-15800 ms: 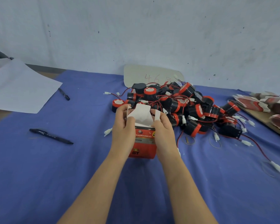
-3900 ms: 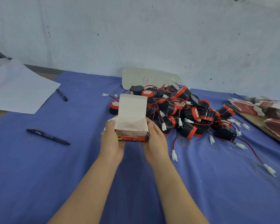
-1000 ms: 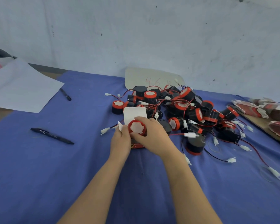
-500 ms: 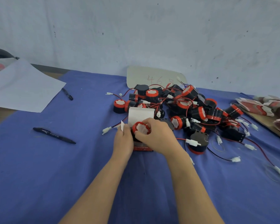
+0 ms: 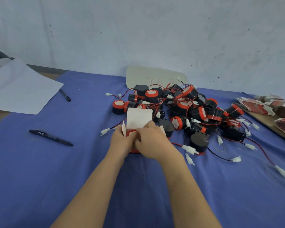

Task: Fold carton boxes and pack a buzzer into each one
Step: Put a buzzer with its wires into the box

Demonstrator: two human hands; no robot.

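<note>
A small red carton box (image 5: 134, 150) stands on the blue cloth with its white lid flap (image 5: 139, 117) upright. My left hand (image 5: 121, 140) grips the box's left side by a small side flap. A red-and-black buzzer (image 5: 131, 132) sits in the box's open mouth, mostly sunk in, and my right hand (image 5: 152, 141) curls over it from the right with fingers on its top. Behind and to the right lies a pile of buzzers (image 5: 184, 109) with red and black wires and white plugs.
A stack of flat red cartons (image 5: 270, 107) lies at the far right on a board. Two black pens (image 5: 50, 137) (image 5: 64, 95) and a white sheet (image 5: 18, 89) are on the left. A pale card (image 5: 155, 76) leans on the wall behind the pile.
The buzzer has sunk lower into the box under my right hand. My left hand stays on the box's left side.
</note>
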